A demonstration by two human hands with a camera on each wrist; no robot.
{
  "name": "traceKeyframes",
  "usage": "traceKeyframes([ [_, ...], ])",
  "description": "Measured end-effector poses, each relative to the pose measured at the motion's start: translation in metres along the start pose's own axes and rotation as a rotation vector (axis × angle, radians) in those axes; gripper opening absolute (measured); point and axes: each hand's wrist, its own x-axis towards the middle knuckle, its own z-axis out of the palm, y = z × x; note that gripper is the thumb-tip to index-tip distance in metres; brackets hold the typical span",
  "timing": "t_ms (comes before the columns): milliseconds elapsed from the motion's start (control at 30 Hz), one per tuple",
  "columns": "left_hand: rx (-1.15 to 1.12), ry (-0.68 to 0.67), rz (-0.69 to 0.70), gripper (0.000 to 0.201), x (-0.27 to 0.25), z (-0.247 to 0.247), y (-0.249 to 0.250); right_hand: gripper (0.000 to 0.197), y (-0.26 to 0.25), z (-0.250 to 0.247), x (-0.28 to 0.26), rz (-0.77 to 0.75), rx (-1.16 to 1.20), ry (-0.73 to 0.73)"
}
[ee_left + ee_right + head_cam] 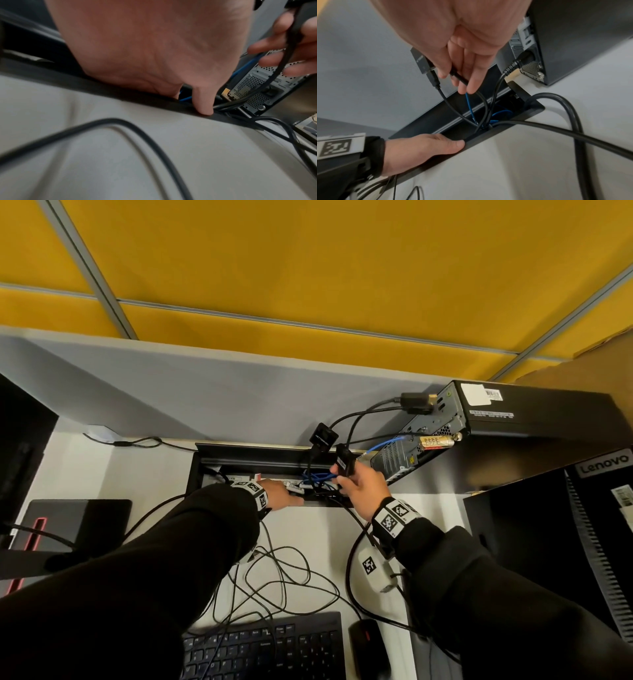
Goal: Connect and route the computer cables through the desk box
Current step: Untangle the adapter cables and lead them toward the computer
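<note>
Yellow partition panels behind white surface, "Lenovo" on monitor, right hand fingers pinching black cable, left hand fingers hidden inside desk box, grasp indeterminable.

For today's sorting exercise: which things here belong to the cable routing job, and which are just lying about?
Part of the job:
desk box
black cable, pinched by right hand
blue cable
computer
left hand, resting on the box edge

Lying about:
keyboard
mouse
monitor
</note>
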Motion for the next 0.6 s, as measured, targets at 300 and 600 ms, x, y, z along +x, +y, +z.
traceKeyframes([
  [300, -0.543, 0.814, 0.283, 0.017, -0.083, -0.037, 0.042, 0.03, -0.001, 0.004, 0.006, -0.034, 0.15, -0.043],
  [600, -1.171, 0.443, 0.737, 0.04, -0.123, -0.128, 0.125, 0.022, -0.003, -0.001, -0.001, -0.059, -0.021, -0.102],
])
